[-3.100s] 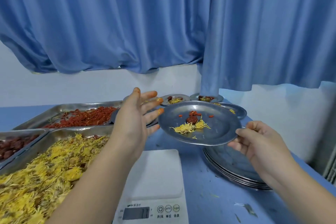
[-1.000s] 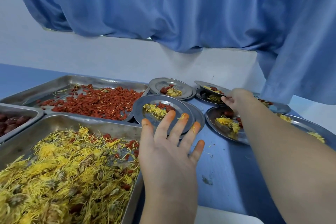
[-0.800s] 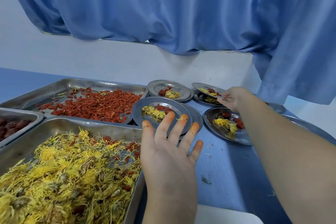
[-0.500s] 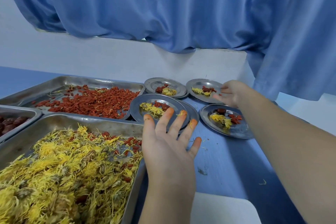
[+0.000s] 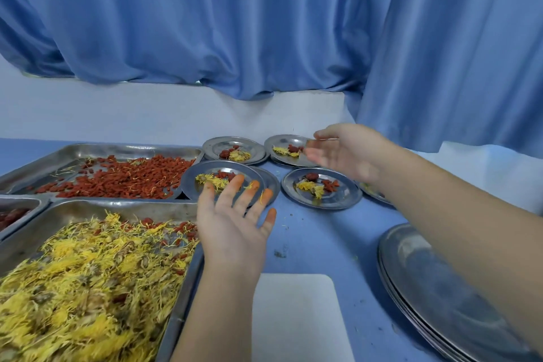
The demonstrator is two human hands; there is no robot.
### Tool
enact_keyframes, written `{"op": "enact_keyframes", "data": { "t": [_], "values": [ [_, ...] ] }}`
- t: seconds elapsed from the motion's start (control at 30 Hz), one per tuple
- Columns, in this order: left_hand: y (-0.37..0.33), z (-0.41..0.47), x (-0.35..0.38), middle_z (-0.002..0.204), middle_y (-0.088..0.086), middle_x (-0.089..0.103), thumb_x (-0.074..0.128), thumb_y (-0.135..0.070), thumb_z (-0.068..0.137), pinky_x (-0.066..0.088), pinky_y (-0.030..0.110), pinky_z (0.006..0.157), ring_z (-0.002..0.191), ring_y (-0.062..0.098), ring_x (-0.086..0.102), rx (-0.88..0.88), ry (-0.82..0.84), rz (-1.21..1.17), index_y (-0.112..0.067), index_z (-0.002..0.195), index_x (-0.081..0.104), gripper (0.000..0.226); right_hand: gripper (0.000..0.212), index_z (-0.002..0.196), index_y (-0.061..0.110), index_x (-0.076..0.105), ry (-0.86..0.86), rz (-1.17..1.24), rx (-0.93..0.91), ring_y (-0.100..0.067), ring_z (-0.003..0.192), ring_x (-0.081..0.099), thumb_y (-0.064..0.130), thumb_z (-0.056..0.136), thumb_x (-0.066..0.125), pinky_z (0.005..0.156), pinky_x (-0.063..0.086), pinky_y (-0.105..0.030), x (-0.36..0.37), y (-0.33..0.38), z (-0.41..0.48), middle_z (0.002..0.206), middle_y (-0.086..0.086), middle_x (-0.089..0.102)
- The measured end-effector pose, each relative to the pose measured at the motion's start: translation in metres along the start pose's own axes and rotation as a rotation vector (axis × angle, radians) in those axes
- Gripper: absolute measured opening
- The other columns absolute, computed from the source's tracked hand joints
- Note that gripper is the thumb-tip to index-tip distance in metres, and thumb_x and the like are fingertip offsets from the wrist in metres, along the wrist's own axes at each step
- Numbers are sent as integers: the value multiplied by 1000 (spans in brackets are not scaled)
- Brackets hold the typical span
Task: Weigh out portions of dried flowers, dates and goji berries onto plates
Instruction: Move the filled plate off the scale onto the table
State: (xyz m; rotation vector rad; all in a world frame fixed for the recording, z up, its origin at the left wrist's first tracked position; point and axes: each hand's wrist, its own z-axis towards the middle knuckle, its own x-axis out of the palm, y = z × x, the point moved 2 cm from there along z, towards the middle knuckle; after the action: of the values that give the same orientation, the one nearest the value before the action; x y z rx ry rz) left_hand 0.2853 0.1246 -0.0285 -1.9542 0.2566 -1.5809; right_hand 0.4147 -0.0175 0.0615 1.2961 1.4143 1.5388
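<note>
Several small steel plates with portions of flowers, a date and goji berries sit at the back of the blue table: one at the far right (image 5: 282, 145), one beside it (image 5: 235, 150), one nearer (image 5: 321, 189) and one by the trays (image 5: 223, 178). My right hand (image 5: 349, 151) hovers open just right of the far right plate, fingers relaxed, holding nothing. My left hand (image 5: 238, 223) is spread flat and open, orange-stained fingertips over the plate by the trays. Trays hold yellow dried flowers (image 5: 85, 282), goji berries (image 5: 117, 176) and dates (image 5: 11, 214).
A white scale platform (image 5: 296, 314) lies at the near edge between my arms. A stack of empty steel plates (image 5: 435, 300) stands at the right under my forearm. Blue curtains (image 5: 264, 23) hang over a white wall behind the table.
My right hand set the filled plate down at the back right and let go of it, then drew back slightly. My left hand stayed spread over the table.
</note>
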Motion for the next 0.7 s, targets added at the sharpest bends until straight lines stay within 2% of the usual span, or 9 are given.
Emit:
{"op": "enact_keyframes", "data": {
  "t": [0.1,0.17,0.27,0.4,0.43,0.47,0.57,0.6,0.7],
  "values": [
    [-2,-5,7,111,6,73,40,-58,94,49,40,75,98,25,72,-4,46,66,-18,117,67,53,8,88,0,57,-3,60,-42,-22,63,70,2,92,50,60,60,-27,-13,-3,-58,84,-16,66],
    [-5,-6,13,103,6,75,41,-56,93,51,37,73,93,26,72,11,103,77,-17,116,67,53,10,94,-1,59,-31,79,-101,-21,65,70,3,92,51,62,60,-27,-25,-8,-99,83,-14,68],
    [-11,-9,22,101,7,74,44,-56,90,53,37,73,93,29,71,34,200,62,-14,112,67,52,11,96,1,60,-132,85,-230,-22,62,69,1,91,50,55,57,-27,-53,-17,-156,79,-13,72],
    [-8,-19,38,101,9,71,46,-55,89,51,39,76,88,29,70,1,308,135,-14,106,69,49,13,91,5,62,-241,69,-291,-24,60,68,-2,90,52,52,55,-27,-82,-43,-210,82,-15,73],
    [-6,-23,43,102,9,71,46,-55,90,49,39,77,87,29,69,-12,328,173,-15,106,69,50,18,88,11,64,-302,-15,-342,-21,61,68,-2,90,52,53,55,-25,-87,-52,-218,81,-10,73],
    [-3,-27,47,103,10,70,45,-55,90,48,38,76,86,29,69,-22,350,210,-15,106,68,50,24,85,20,65,-382,-196,-431,-15,63,68,1,90,52,57,54,-21,-92,-61,-225,81,-3,73],
    [4,-41,66,101,10,69,43,-54,91,49,36,68,84,27,68,-30,443,289,-15,102,72,50,20,84,36,61,-515,-965,-675,5,73,58,17,87,56,63,42,-8,-98,-80,-236,78,17,66],
    [6,-47,73,100,10,69,43,-54,91,49,35,67,84,27,67,-25,481,306,-16,99,74,50,18,88,36,62,-518,-1080,-707,8,74,54,18,87,58,64,39,-6,-99,-83,-237,78,19,63],
    [13,-67,94,100,10,69,43,-53,89,50,35,68,86,27,67,3,572,364,-17,96,75,49,13,99,29,61,-512,-1118,-699,4,75,51,23,88,56,63,37,-9,-100,-85,-236,85,19,59]
  ]
}}
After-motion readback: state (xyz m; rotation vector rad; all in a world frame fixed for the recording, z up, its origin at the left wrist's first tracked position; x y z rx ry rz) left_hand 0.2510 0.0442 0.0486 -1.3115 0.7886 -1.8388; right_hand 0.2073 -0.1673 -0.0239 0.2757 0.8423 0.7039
